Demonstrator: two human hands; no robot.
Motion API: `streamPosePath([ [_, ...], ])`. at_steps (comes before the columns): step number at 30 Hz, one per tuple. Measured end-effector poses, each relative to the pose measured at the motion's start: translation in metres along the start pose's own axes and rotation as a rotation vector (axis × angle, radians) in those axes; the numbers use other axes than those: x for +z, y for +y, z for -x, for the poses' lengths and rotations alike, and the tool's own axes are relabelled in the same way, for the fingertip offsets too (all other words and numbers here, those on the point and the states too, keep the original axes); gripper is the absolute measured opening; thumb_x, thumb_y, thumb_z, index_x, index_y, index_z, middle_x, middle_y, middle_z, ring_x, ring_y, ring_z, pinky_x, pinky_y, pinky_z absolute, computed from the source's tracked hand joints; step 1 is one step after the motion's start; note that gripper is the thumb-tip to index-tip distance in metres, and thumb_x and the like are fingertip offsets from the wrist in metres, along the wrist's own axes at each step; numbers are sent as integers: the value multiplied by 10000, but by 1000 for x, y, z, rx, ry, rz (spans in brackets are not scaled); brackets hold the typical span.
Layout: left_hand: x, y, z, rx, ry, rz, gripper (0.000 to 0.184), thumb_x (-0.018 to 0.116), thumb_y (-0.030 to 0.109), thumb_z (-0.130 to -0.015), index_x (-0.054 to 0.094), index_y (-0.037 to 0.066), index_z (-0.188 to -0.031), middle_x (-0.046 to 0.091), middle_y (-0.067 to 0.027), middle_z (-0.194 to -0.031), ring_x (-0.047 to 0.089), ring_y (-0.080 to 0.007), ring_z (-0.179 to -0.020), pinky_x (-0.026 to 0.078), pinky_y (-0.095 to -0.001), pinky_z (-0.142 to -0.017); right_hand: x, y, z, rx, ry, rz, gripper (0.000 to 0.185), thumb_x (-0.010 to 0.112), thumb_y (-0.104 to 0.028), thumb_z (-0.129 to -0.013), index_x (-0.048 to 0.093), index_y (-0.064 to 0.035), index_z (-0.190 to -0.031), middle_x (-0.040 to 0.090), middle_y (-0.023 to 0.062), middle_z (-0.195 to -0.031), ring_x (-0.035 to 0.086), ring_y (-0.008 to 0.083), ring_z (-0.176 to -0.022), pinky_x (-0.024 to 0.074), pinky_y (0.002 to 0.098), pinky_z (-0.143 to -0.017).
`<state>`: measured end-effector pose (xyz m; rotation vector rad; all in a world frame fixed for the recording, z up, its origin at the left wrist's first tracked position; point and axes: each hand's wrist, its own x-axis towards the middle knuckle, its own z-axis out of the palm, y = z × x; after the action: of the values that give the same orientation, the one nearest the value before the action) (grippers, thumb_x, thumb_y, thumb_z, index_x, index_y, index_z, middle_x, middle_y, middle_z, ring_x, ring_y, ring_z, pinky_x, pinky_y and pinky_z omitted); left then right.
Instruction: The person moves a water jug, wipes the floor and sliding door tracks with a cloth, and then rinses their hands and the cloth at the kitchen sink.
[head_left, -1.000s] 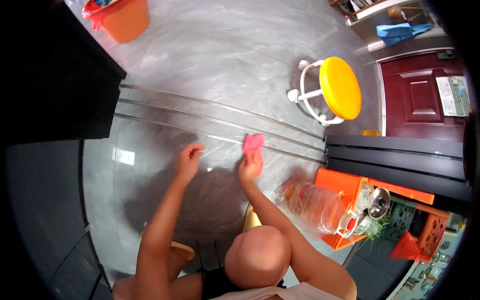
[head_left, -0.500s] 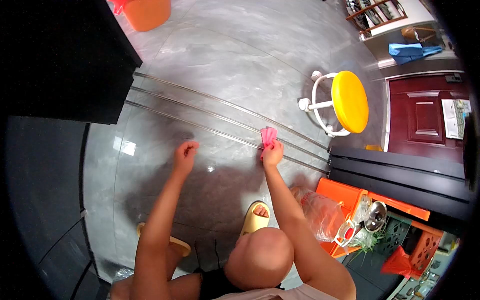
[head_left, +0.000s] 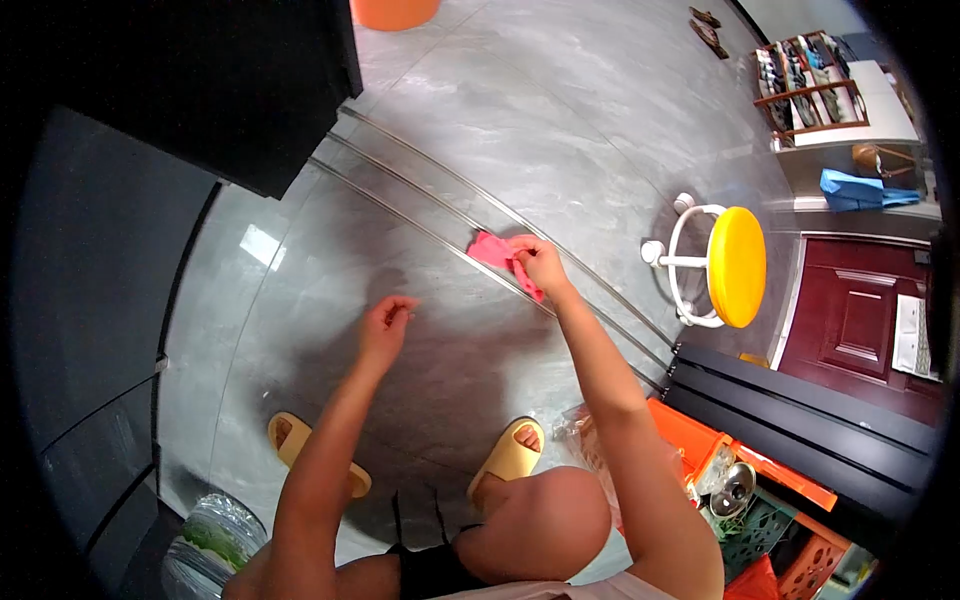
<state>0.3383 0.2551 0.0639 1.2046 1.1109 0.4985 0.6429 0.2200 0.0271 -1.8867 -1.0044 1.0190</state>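
Three thin metal rods (head_left: 430, 161) run side by side above the grey floor, from a black cabinet (head_left: 230, 90) to a dark slatted panel (head_left: 800, 410). My right hand (head_left: 541, 266) is closed on a pink cloth (head_left: 492, 250), which lies over the middle rod and hangs down past the lower one. Part of the cloth is hidden by my fingers. My left hand (head_left: 386, 332) hovers in the air below the rods, touching nothing. Its fingers are loosely bent and slightly apart, and it holds nothing.
A yellow stool (head_left: 738, 268) with white legs stands at right, near a dark red door (head_left: 850, 310). Orange crates (head_left: 690, 440) with a pot lid (head_left: 733, 490) sit at lower right. A plastic-wrapped bundle (head_left: 215, 545) lies at lower left. A shoe rack (head_left: 810, 105) is at upper right.
The camera view has turned and shifted. My right hand and the pink cloth have slid along the rods toward the black cabinet. My left hand stays off the rods, its fingers a little looser.
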Motion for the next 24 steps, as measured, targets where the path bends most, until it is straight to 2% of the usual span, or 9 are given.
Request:
streamPosePath([
  [1, -3, -5, 0, 2, 11, 5, 177, 441, -23, -824, 577, 20, -929, 612, -28, -869, 577, -116, -767, 451, -235, -722, 7, -1, -3, -122, 48, 133, 255, 469, 115, -687, 643, -14, -823, 626, 122, -869, 600, 217, -787, 471, 269, -708],
  [4, -6, -16, -2, 2, 49, 36, 175, 437, -21, -832, 575, 18, -931, 611, -30, -875, 572, -115, -769, 448, -232, -723, 36, -4, 9, -279, -89, 201, 274, 472, 102, -660, 651, -32, -820, 625, 115, -841, 601, 235, -768, 475, 281, -700],
  [8, -10, -29, 3, -5, 96, 122, 176, 434, -3, -846, 574, 32, -947, 601, -21, -905, 557, -114, -780, 438, -234, -708, 18, -15, -22, -166, -295, 5, 293, 465, 102, -646, 657, -38, -817, 620, 110, -811, 604, 228, -749, 475, 284, -688],
  [9, -9, -35, 4, 2, 103, 155, 177, 436, 6, -850, 575, 40, -953, 597, -17, -914, 551, -114, -782, 435, -235, -701, 17, -40, -32, -168, -305, 52, 310, 487, 101, -640, 655, -48, -853, 620, 119, -870, 604, 233, -771, 477, 277, -699],
  [12, -9, -49, 4, 22, 117, 139, 170, 434, 2, -850, 571, 30, -947, 600, -19, -919, 556, -118, -783, 438, -234, -694, 45, -70, -71, -458, -265, 158, 333, 516, 97, -632, 649, -57, -894, 610, 117, -949, 593, 249, -838, 473, 282, -726],
  [15, -4, -43, -1, -51, 127, 204, 183, 412, -28, -849, 567, 11, -937, 597, -29, -912, 559, -112, -794, 447, -237, -741, 78, -53, -79, -753, -373, 475, 371, 546, 86, -626, 631, -67, -952, 587, 111, -1035, 568, 270, -914, 467, 306, -757],
  [18, -1, -38, -5, -39, 122, 184, 182, 410, -25, -848, 568, 12, -929, 600, -28, -894, 559, -110, -794, 444, -230, -733, 63, -42, -55, -738, -369, 482, 410, 550, 78, -620, 615, -76, -995, 572, 112, -1070, 543, 288, -966, 455, 332, -792],
  [21, 6, -35, -10, -16, 100, 138, 181, 413, -17, -844, 572, 17, -924, 604, -28, -879, 567, -110, -786, 443, -225, -725, 21, -10, -26, -593, -491, 400, 430, 548, 68, -626, 603, -88, -1022, 564, 120, -1086, 538, 298, -970, 449, 342, -807],
  [24, 13, -28, -15, -17, 82, 95, 173, 419, 0, -842, 576, 18, -913, 608, -30, -871, 576, -113, -777, 445, -225, -717, -16, -5, 19, -499, -432, 436, 381, 519, 71, -633, 608, -79, -972, 567, 130, -1054, 538, 305, -955, 448, 346, -792],
])
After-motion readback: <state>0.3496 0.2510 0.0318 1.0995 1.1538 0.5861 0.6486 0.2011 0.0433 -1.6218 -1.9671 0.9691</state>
